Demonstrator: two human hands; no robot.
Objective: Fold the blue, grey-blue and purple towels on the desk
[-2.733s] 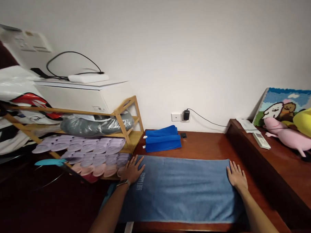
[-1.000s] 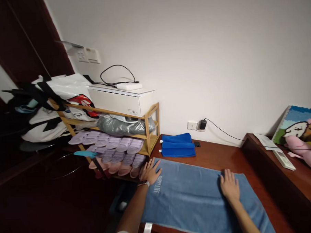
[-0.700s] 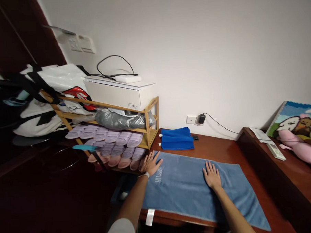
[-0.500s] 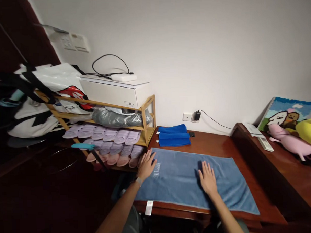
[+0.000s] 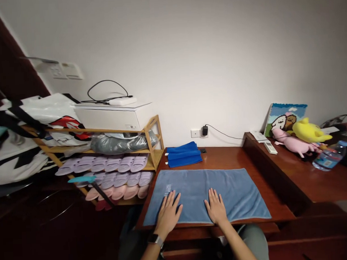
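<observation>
A grey-blue towel (image 5: 190, 183) lies spread out on the brown wooden desk (image 5: 220, 154), with pale lettering near its left side and small wrinkles toward the right. My left hand (image 5: 168, 212) rests flat on the towel's left part, fingers spread, partly covering the lettering. Flat on the front middle of the cloth is my right hand (image 5: 216, 206), its fingers stretched out. Neither hand grips anything. Behind the towel, folded bright blue cloths (image 5: 183, 154) lie near the wall.
Left of the desk stands a wooden rack (image 5: 154, 146) with several slippers (image 5: 110, 163) and a white box (image 5: 112, 115). On the raised surface at right are a pink plush toy (image 5: 293, 142), a yellow plush toy (image 5: 307, 130), a remote (image 5: 270, 147) and a water bottle (image 5: 330, 157).
My left hand has moved from the towel's left edge inward and nearer to me. My right hand sits nearer the front edge. The camera view has turned to the right.
</observation>
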